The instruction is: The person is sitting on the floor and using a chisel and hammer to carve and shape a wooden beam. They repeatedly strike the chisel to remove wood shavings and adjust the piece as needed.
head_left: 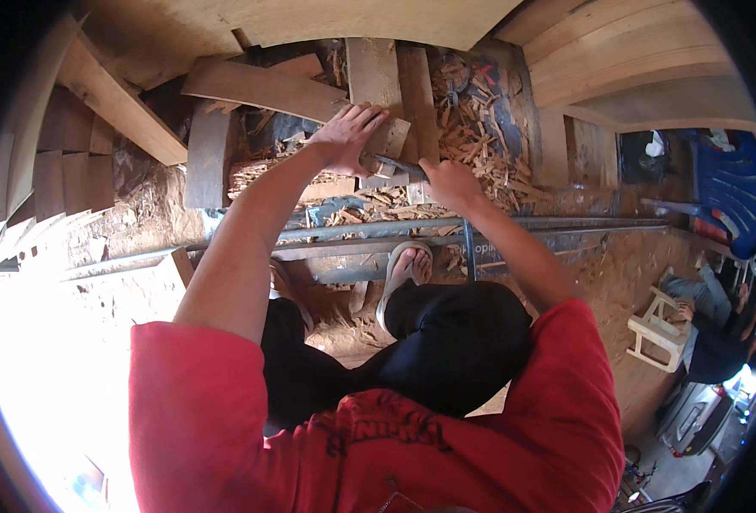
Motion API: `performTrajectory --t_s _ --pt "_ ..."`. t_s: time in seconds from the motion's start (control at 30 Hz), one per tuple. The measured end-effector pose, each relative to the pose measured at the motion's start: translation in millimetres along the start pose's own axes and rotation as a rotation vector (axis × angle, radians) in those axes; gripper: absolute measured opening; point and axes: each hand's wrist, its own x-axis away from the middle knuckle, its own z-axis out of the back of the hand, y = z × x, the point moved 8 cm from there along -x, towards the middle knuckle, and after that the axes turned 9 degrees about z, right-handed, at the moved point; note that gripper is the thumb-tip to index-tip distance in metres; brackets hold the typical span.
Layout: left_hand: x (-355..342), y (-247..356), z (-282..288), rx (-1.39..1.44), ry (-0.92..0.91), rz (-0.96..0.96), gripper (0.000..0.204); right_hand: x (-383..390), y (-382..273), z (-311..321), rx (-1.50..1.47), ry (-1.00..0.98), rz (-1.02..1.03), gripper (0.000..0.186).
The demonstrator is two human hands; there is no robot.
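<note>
My left hand (348,139) is closed on the near end of a small wood block (390,137), its fingers bent over the top. The block is tilted above the planks and the litter of chips. My right hand (452,185) is wrapped round a dark, narrow, blade-like tool (403,166); its exact kind is hard to make out. The tool's tip points left and meets the lower side of the block, close to my left fingers. Just beyond the block lies an upright-running wooden plank (373,73).
Wood chips (472,137) cover the ground around the planks. A metal rail (344,231) crosses before my feet. Cut boards (74,179) are stacked at left. At right are a blue plastic chair (732,188), a pale stool (658,332) and another person (720,342).
</note>
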Motion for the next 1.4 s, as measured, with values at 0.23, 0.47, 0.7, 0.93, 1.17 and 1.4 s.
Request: performTrajectory --t_s 0.23,0.47,0.7,0.93,1.17,1.4 --pt "1.4 -5.7 -10.3 0.033 -0.02 0.022 0.134 2.2 -7.0 -7.9 0.136 0.075 0.008 0.028" --pt "11.8 -8.8 -17.6 0.024 0.066 0.029 0.123 -3.3 -18.4 10.0 0.177 0.019 -0.032 0.017" --pt "10.4 -93.3 -33.7 0.924 0.341 0.838 0.058 -1.9 -26.1 13.3 0.131 -0.05 -0.123 0.024" --pt "-28.8 -85.2 -64.5 0.725 0.273 0.695 0.062 -2.2 -20.5 6.1 0.223 0.024 -0.043 0.024" --pt "-37.8 -91.6 -76.4 0.727 0.361 0.587 0.06 2.3 -10.7 -11.2 0.262 0.111 -0.034 0.029" --pt "-35.8 -82.3 -65.5 0.709 0.364 0.598 0.046 11.4 -14.7 -14.7 0.287 0.244 -0.011 0.014"
